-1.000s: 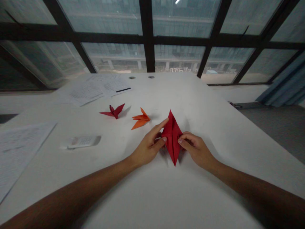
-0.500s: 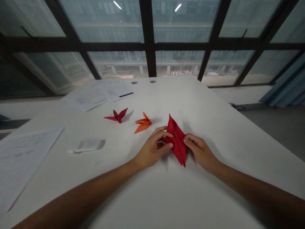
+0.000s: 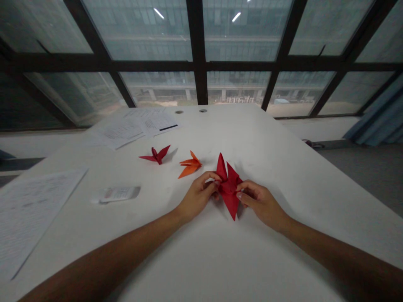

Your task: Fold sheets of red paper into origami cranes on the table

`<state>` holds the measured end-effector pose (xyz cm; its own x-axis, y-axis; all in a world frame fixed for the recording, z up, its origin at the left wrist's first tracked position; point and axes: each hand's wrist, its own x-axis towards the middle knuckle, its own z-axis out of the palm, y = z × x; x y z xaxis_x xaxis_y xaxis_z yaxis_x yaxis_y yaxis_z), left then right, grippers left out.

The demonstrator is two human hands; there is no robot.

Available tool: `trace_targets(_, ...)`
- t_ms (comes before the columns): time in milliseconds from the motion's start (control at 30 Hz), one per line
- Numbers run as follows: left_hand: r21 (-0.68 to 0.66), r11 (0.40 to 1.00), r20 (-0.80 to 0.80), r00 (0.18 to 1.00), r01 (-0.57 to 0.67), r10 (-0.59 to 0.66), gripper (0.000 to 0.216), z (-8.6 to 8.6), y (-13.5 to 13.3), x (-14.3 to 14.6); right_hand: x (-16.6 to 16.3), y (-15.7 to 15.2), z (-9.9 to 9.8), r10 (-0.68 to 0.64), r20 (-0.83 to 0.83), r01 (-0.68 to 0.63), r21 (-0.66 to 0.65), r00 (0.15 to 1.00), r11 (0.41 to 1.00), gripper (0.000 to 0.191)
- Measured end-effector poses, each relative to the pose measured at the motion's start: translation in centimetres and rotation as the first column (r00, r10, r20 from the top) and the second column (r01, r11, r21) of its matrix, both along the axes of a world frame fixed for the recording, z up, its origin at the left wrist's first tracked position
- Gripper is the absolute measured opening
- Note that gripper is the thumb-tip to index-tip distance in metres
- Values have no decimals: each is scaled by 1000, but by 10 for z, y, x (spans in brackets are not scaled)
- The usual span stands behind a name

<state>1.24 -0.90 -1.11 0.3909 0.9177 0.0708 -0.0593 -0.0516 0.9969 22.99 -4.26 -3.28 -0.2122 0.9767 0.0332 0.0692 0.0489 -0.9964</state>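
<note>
A folded red paper piece (image 3: pixel 229 188) with two upper points and one lower tip is held over the white table (image 3: pixel 252 138). My left hand (image 3: pixel 197 199) pinches its left side with thumb and fingers. Its right side is pinched by my right hand (image 3: pixel 261 203). Both hands are closed on the paper.
An orange paper crane (image 3: pixel 189 164) and a dark red paper crane (image 3: pixel 156 154) lie left of the hands. A small white device (image 3: pixel 118 193) sits further left. Printed sheets lie at the far left (image 3: pixel 28 205) and at the back (image 3: pixel 132 126). Large windows stand behind the table.
The red paper went from a flat kite shape to a form with two separated upper points. Both hands shifted their pinch on it and it turned slightly.
</note>
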Motion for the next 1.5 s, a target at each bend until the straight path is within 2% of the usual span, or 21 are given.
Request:
trace_targets(100, -61, 998, 27, 999, -21, 23, 16, -2, 2, 0, 0, -1, -2, 1, 9, -1, 15, 1000, 1000, 18)
trace_targets(300, -14, 995, 38, 994, -100, 100, 14, -5, 6, 1, -2, -6, 2, 0, 37, 0, 12, 999, 1000, 19)
trace_targets(400, -6, 996, 28, 996, -88, 88, 15, -4, 5, 1, -4, -9, 2, -37, -5, 37, 18, 999, 999, 32)
trace_targets(500, -10, 999, 10, 999, -45, 45, 19, -1, 3, 1, -4, -11, 1, -129, -72, 136, 90, 989, 987, 49)
trace_targets(567, 4, 1000, -18, 1000, -8, 8, 21, 1, 1, 0, -3, -11, 2, -146, -42, 150, 140, 988, 979, 45)
trace_targets(733, 79, 993, -87, 993, 85, -78, 22, -1, -3, -1, -2, -11, 7, -123, 100, 92, 266, 987, 959, 20)
trace_targets(833, 85, 991, -56, 993, 105, -101, 22, -4, -3, -1, -3, -12, 9, -130, 88, 109, 214, 988, 971, 21)
trace_targets(967, 96, 986, -4, 991, 137, -137, 33, -7, -4, 0, -4, -11, 9, -151, 38, 142, 181, 988, 973, 22)
trace_targets(1267, 187, 968, -21, 986, 168, -167, 51, -8, -10, -1, -3, -8, 4, -197, -36, 200, 130, 980, 971, 23)
trace_targets(1400, 170, 964, -6, 978, 205, -207, 49, -3, -12, -3, -3, -7, 3, -181, -70, 187, 88, 981, 978, 41)
trace_targets(1500, 136, 972, -3, 981, 194, -195, 44, -2, -13, -4, -3, -7, 4, -110, -92, 115, 54, 990, 992, 47)
